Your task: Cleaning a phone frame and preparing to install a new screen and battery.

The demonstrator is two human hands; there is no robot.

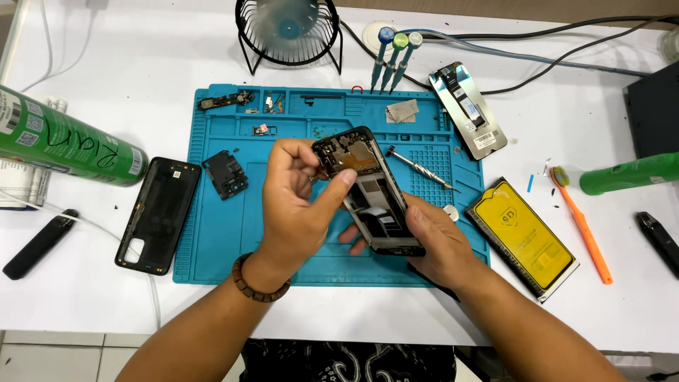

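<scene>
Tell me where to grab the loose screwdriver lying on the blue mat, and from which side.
Probably best on the ridged metal handle of the screwdriver, pinched across its width from above. It lies flat on the blue mat, slanting from its cap end by the opened phone down to the thin tip at the right. The handle is the thickest exposed part; approach from the right, away from the left hand and right hand.

We are seeing a matt blue rubbery work mat (226,240) on the smooth white bench (141,120), a glossy black plastic phone back cover (159,214), and a shiny metal screwdriver shaft (423,170).
</scene>
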